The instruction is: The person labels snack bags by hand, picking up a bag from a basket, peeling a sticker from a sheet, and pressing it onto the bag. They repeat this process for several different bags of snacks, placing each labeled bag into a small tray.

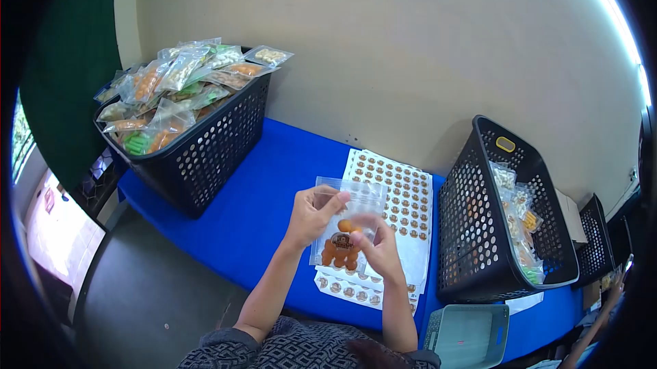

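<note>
Between my hands is a clear plastic bag (337,259) of round orange-brown pieces, with a dark round sticker (341,242) on its front. My left hand (316,217) pinches the bag near its upper left part. At the right side of the bag, my right hand (378,249) grips it, thumb in front and fingers partly hidden behind the plastic. Beneath and behind the bag lie white sheets of round stickers (408,199), overlapping on the blue cloth.
A black perforated basket (222,153) at the left is heaped with filled bags (183,71). Another black basket (472,232) at the right holds more filled bags. A grey tray (467,335) is at the near right. Another person's hand (615,292) shows at the far right edge.
</note>
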